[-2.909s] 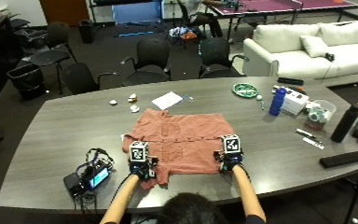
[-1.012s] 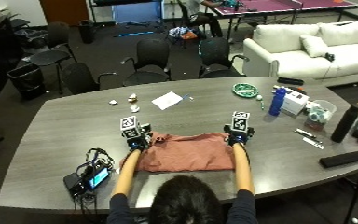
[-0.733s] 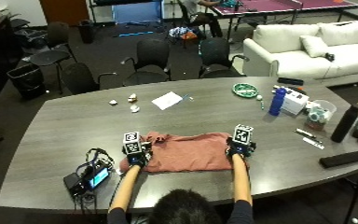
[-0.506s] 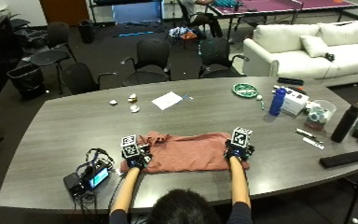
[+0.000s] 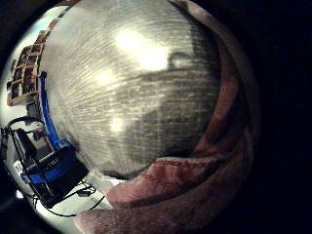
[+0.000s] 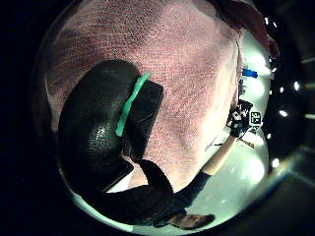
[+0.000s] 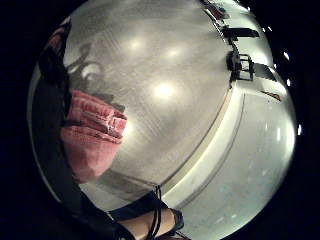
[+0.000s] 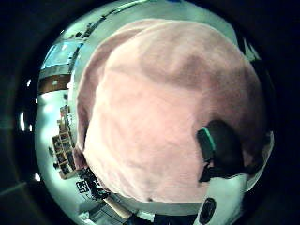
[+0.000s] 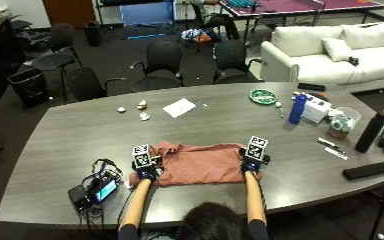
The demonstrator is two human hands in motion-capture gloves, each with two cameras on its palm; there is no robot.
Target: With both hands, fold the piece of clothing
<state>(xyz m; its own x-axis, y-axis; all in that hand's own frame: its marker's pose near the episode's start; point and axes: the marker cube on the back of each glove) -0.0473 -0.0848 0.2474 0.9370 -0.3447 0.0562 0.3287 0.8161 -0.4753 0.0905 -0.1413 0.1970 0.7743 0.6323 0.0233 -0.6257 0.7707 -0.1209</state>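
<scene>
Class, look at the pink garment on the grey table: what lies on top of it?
On the pink garment rest the left hand at one end and the right hand at the other. Nothing else lies on it. What lies beneath the cloth is hidden.

Forearms: both bare, extended forward, roughly parallel. Left hand [image 9: 145, 171]: gloved, palm down, thumb [image 6: 98, 132] curled in beside the palm. Right hand [image 9: 250, 165]: gloved, palm down, level with the left, well apart from it.
</scene>
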